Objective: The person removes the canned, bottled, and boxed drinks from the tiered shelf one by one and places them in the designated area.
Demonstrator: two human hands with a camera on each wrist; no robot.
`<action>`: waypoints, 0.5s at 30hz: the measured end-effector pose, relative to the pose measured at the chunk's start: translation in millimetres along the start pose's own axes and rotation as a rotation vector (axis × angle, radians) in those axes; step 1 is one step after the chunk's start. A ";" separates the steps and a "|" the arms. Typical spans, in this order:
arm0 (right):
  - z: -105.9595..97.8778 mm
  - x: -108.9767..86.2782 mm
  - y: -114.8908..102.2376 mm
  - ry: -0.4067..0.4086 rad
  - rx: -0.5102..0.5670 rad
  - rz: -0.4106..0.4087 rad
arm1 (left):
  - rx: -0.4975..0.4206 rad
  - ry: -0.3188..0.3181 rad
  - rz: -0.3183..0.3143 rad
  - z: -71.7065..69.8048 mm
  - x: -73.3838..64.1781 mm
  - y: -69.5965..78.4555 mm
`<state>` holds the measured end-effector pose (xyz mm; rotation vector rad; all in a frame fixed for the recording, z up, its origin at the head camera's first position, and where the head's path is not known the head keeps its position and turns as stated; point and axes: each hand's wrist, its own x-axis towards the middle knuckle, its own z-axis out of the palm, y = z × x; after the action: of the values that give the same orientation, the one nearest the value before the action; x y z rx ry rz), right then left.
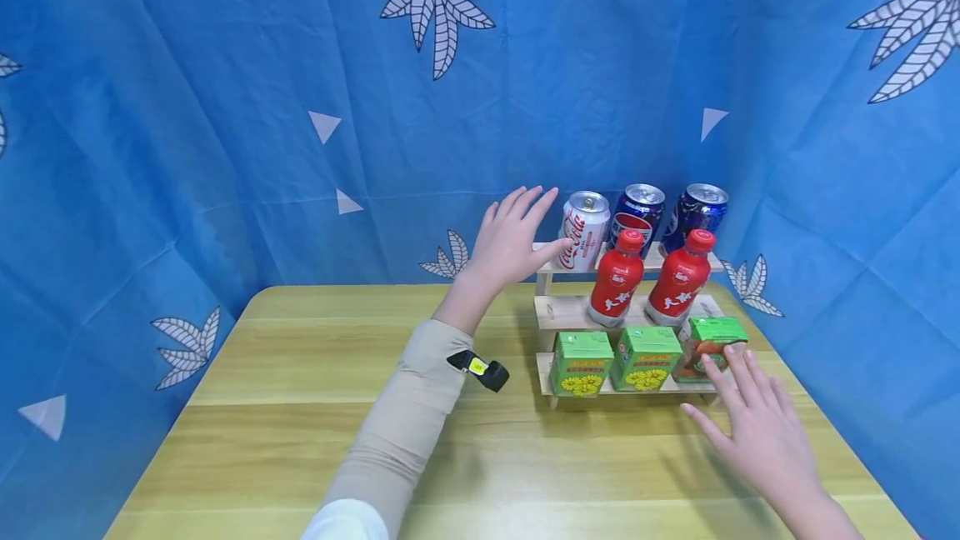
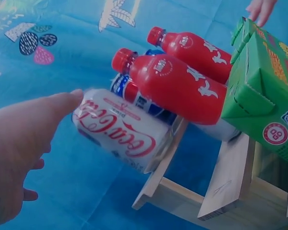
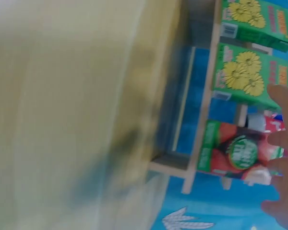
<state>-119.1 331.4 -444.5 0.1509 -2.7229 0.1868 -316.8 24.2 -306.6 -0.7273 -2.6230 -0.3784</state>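
At the top tier of a wooden shelf (image 1: 551,312), my left hand (image 1: 508,244) is spread beside a white Coca-Cola can (image 1: 585,232), thumb nearest it. In the left wrist view the thumb tip lies at the edge of the Coca-Cola can (image 2: 122,129); whether it touches, I cannot tell. My right hand (image 1: 765,423) is held with fingers extended before the red-and-green juice box (image 1: 708,344) at the lowest tier's right end. The right wrist view shows those fingers near the juice box (image 3: 240,152), gripping nothing.
Two blue Pepsi cans (image 1: 637,215) share the top tier. Red bottles (image 1: 617,277) stand on the middle tier, and two green drink boxes (image 1: 581,365) with yellow flowers on the lowest. The shelf stands on a wooden table (image 1: 300,373) before a blue patterned curtain (image 1: 262,107).
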 end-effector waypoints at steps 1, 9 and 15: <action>1.6 -0.8 2.3 -0.004 -0.004 -0.009 | -0.003 0.002 -0.005 1.1 2.1 -0.3; 15.0 -6.5 14.7 -0.027 0.002 -0.044 | -0.022 0.023 -0.020 13.4 15.2 1.1; 22.1 -9.2 18.4 -0.002 0.027 -0.063 | -0.041 0.032 -0.030 21.6 20.9 4.0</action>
<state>-121.7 346.9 -470.3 0.2439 -2.7141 0.2052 -337.5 44.2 -316.0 -0.6900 -2.6056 -0.4502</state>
